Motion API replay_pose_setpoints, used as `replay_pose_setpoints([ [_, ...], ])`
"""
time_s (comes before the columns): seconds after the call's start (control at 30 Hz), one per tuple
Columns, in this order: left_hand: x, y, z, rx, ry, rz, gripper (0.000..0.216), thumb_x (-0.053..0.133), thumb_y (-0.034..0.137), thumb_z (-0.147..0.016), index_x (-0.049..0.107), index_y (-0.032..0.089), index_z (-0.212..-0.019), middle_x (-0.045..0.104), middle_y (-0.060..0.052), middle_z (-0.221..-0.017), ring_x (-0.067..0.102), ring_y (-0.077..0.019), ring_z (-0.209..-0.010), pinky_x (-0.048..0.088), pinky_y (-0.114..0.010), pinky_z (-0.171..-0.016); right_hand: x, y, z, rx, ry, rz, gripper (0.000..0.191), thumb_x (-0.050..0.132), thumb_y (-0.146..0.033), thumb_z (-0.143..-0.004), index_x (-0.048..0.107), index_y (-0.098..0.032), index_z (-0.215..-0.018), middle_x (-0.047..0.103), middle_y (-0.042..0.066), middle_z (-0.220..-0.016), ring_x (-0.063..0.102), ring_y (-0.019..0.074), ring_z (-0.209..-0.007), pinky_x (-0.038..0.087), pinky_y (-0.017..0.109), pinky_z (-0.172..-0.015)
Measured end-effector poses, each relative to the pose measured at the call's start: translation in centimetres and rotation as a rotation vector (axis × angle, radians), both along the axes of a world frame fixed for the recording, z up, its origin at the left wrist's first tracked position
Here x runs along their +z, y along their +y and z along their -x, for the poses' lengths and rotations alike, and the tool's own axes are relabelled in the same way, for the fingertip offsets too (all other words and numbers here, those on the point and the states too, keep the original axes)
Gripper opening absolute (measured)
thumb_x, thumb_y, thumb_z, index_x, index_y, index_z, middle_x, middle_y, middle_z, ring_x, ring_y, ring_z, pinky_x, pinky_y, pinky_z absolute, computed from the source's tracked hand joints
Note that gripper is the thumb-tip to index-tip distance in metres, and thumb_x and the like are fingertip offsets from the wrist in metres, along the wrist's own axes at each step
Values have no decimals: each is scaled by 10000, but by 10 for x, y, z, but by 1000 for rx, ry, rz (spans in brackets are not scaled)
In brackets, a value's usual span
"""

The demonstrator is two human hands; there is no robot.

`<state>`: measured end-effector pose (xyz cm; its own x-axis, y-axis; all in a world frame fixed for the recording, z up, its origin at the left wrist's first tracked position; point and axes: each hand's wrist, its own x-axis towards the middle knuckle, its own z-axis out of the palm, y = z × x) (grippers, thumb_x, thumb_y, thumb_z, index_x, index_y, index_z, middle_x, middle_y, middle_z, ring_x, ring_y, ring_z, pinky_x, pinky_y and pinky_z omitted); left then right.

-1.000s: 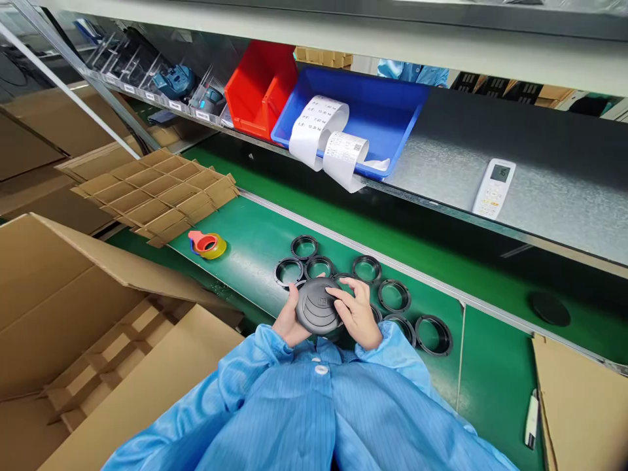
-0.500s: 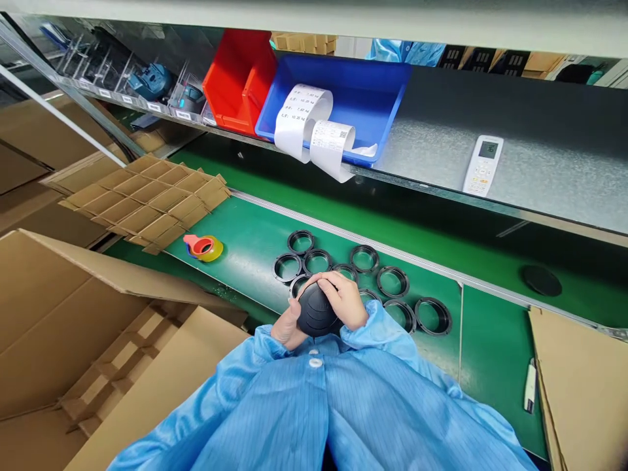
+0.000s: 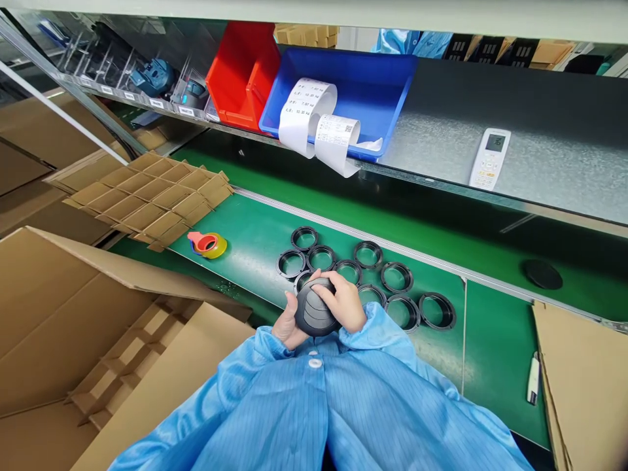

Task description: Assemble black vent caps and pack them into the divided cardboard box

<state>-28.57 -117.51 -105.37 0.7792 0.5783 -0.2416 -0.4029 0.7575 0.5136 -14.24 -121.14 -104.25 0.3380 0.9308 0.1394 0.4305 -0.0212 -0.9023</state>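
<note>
A round black cap with curved ridges (image 3: 316, 311) is held close to my blue jacket. My left hand (image 3: 289, 325) grips its left edge, thumb on the rim and the other fingers partly hidden beneath. From the right, my right hand (image 3: 343, 302) curls over the top of the cap, with its fingers bent against the far rim. What lies under the cap cannot be seen. Just beyond my hands, several black rings (image 3: 368, 254) lie on the green work surface (image 3: 255, 229), one of them partly covered by the cap.
An open carton (image 3: 59, 340) with dividers stands at the left, below a cardboard grid (image 3: 152, 193). A tape roll (image 3: 214, 245) lies nearby. On the shelf are red (image 3: 240, 78) and blue bins (image 3: 363, 85) and a remote (image 3: 490, 159). Cardboard sheets (image 3: 583, 379) and a cutter (image 3: 533, 378) lie right.
The cap has turned and tilted slightly in my hands, and its ridges show differently. My right fingers have shifted along its rim. The whole view has moved a little.
</note>
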Motion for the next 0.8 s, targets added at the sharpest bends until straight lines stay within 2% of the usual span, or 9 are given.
replay_pose_setpoints([
  [0.1,-4,2,4,10,-2,39,862,587,705,-832,339,285,-1543,525,-119,-1474,463,-342,-1374,328,-512,-1181,-10,1,-1,65,8,18,272,501,-410,-975,697,-270,-1103,739,8,-1084,689,195,-964,523,309,-867],
  [0.2,-3,4,9,15,-20,80,844,527,721,-857,320,288,-1551,513,-128,-1483,480,-356,-1357,357,-557,-1153,-15,0,-8,141,152,-11,342,424,-427,-1011,672,-265,-1181,727,22,-1133,682,186,-1017,530,320,-913],
  [0.3,3,7,13,11,-25,122,787,429,724,-897,278,328,-1560,493,-122,-1500,490,-358,-1347,397,-612,-1101,-16,-4,-16,63,260,-79,433,325,-443,-1042,632,-241,-1271,687,73,-1199,641,186,-1108,514,358,-985],
  [0.4,7,10,14,20,-28,183,759,383,735,-902,278,359,-1553,478,-106,-1516,467,-372,-1362,385,-656,-1082,-18,-11,-19,35,54,-169,382,404,-439,-1022,705,-260,-1173,604,89,-1290,529,223,-1234,435,433,-1084],
  [0.53,7,13,13,45,-34,254,740,372,723,-918,329,319,-1536,476,-120,-1516,447,-372,-1377,328,-661,-1115,-29,-13,-13,145,-185,-196,350,429,-402,-1016,744,-290,-1120,542,72,-1366,394,256,-1310,364,487,-1133],
  [0.67,4,14,13,23,-5,289,717,384,711,-924,410,274,-1492,561,-158,-1422,511,-385,-1316,331,-689,-1088,-39,-5,-10,204,-183,-161,445,345,-417,-1038,760,-257,-1041,555,71,-1357,365,255,-1325,334,492,-1155],
  [0.8,-1,15,15,-10,32,284,762,408,735,-900,466,209,-1450,650,-195,-1269,584,-416,-1216,366,-723,-1029,-39,3,-13,231,-162,-130,525,287,-462,-1044,765,-254,-979,575,64,-1339,366,254,-1330,326,501,-1157],
])
